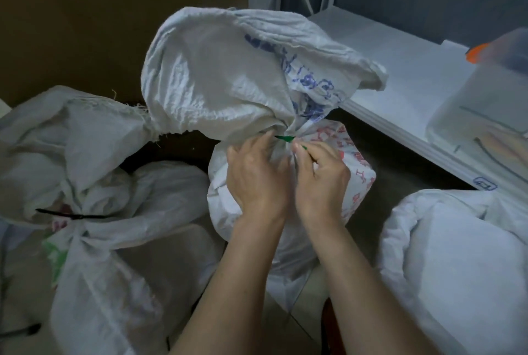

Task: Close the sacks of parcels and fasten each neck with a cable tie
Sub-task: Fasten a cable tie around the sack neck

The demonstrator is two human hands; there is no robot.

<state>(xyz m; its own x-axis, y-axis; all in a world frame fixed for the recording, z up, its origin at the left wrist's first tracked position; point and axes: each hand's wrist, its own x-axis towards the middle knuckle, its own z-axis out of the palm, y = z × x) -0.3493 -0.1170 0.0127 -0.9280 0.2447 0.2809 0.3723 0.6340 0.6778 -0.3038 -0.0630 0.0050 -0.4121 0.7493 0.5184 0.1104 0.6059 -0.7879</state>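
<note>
A green cable tie circles the gathered neck of the middle sack, a white woven bag with red print that stands on the floor between the other sacks. Above the tie the loose top of the sack flares open, with blue writing on it. The left hand presses against the neck just left of the tie, fingers curled onto the cloth. The right hand pinches the tie's free end between thumb and forefinger, the other fingers folded in. To the left lies a sack already fastened with a black cable tie. Another white sack sits at the right, below a white shelf holding a clear plastic box. A cardboard box stands behind.
</note>
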